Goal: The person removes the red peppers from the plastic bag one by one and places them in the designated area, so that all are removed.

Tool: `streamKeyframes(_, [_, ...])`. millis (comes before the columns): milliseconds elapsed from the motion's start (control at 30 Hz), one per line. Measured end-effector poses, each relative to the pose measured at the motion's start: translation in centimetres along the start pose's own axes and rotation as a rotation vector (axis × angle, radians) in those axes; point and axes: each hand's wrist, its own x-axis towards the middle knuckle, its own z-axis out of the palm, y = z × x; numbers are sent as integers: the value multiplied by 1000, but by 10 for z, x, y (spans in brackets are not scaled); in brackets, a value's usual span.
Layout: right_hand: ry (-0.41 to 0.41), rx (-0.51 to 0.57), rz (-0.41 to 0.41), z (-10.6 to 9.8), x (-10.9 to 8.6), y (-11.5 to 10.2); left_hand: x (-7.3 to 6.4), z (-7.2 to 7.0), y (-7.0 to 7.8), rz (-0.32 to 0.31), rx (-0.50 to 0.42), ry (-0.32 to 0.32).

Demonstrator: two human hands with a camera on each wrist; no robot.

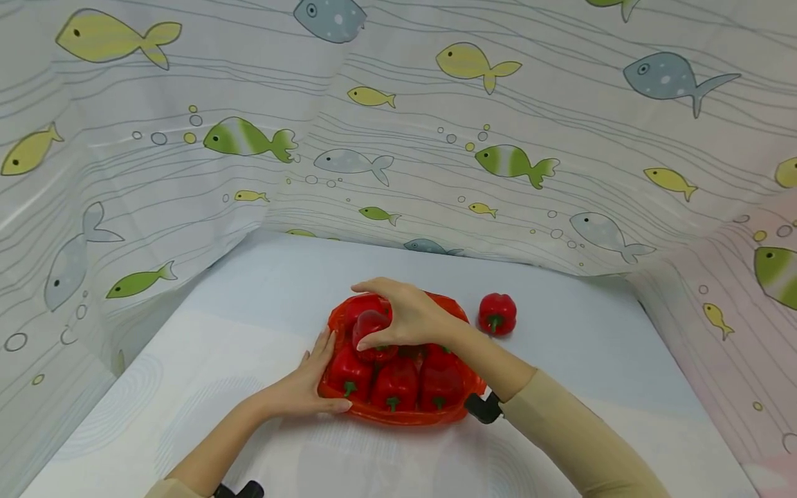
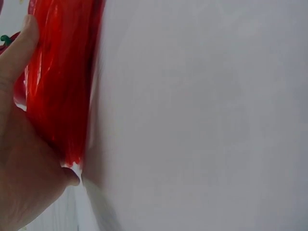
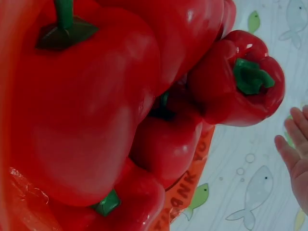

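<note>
A red-orange plastic bag (image 1: 401, 417), spread open like a bowl, holds several red bell peppers (image 1: 396, 384). One bell pepper (image 1: 371, 326) sits on top of the pile. My right hand (image 1: 407, 315) arches over that top pepper, thumb and fingers spread wide around it. In the right wrist view, a hand (image 3: 299, 154) shows at the right edge with a gap to the nearest pepper (image 3: 236, 79). On the bag's left side rests my left hand (image 1: 301, 387), fingers along the rim and thumb at the front. The left wrist view shows it against the bag's red wall (image 2: 62, 91).
A single red bell pepper (image 1: 497, 313) lies on the white table (image 1: 579, 360), right of the bag. Fish-patterned curtain (image 1: 411, 131) hangs behind and at both sides of the table. Lettering is printed on the bag's orange edge (image 3: 187, 185).
</note>
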Motion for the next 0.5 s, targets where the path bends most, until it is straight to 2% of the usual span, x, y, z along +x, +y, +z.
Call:
streamKeyframes(233, [-54,30,32,7,10,11,0,1,-2,-1,1,2])
streamKeyframes(500, [-149,-5,150,14,10,20,1,2,-2,-14,-5,-7])
